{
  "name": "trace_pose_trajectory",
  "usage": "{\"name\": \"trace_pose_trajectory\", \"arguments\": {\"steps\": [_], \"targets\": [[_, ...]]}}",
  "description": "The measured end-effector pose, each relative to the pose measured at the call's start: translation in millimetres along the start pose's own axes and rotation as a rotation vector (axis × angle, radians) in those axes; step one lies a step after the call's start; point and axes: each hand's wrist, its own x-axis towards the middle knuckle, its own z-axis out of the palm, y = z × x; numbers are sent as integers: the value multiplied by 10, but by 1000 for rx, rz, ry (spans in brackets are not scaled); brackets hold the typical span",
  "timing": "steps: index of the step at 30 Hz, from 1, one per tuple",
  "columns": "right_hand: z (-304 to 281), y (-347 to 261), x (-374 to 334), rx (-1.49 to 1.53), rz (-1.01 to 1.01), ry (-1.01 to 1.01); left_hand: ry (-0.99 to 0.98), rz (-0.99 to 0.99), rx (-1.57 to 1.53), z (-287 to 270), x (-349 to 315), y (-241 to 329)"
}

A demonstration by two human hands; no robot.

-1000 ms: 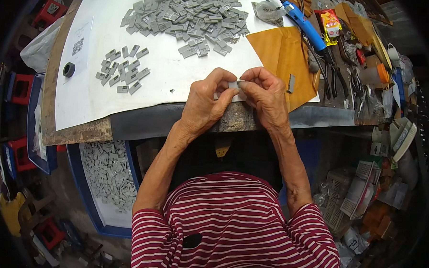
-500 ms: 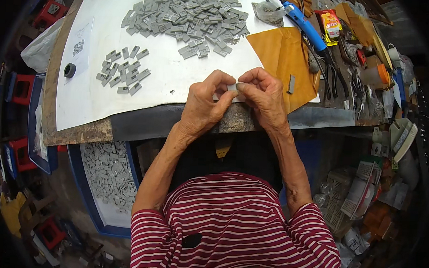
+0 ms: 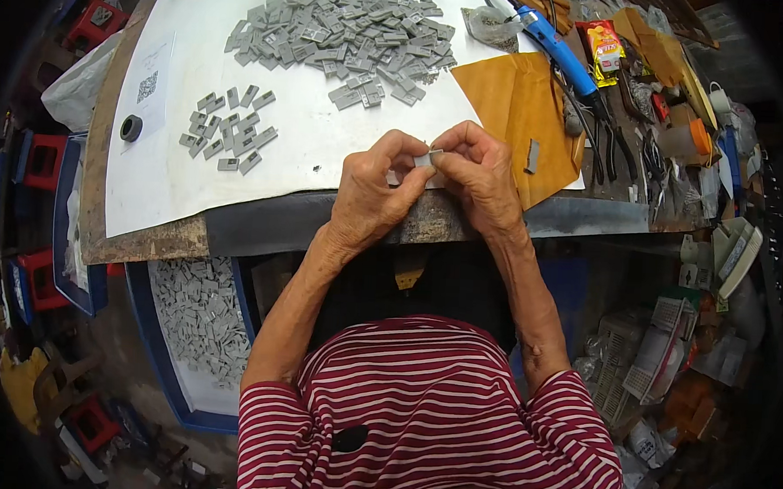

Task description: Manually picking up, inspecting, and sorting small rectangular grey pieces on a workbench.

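Between the fingertips of both hands is a small grey plastic piece [image 3: 425,159], held just above the table's near edge. My left hand [image 3: 379,176] pinches its left side, and my right hand [image 3: 478,171] grips the right side with thumb and forefinger. Fingers cover much of the piece, so its details are hidden. A large heap of similar grey pieces [image 3: 348,28] lies on the white sheet [image 3: 300,144] beyond my hands. To the left, a smaller loose group of grey pieces [image 3: 229,131] is spread out. One more grey piece [image 3: 532,156] rests on the brown envelope [image 3: 503,92], right of my right hand.
A blue handheld tool [image 3: 557,49] with a cord lies at the back right, near pliers [image 3: 607,140] and clutter. A black ring [image 3: 131,128] sits at the sheet's left. Below the table, a blue tray [image 3: 156,339] holds many grey pieces.
Both hands stay nearly in place, the fingers shifting only slightly on the grey piece. The whole view has moved a little.
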Motion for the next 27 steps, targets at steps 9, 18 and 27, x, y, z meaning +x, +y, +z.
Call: {"name": "trace_pose_trajectory", "arguments": {"steps": [9,18,27], "targets": [[5,-6,-19,0,-79,-31,-27,-187,-120,-21,9,-9],[-155,-133,10,-173,-9,-113,-80,-166,-133,-23,15,-2],[-273,-159,125,-76,179,-243,-125,-203,-188,-30,30,4]]}}
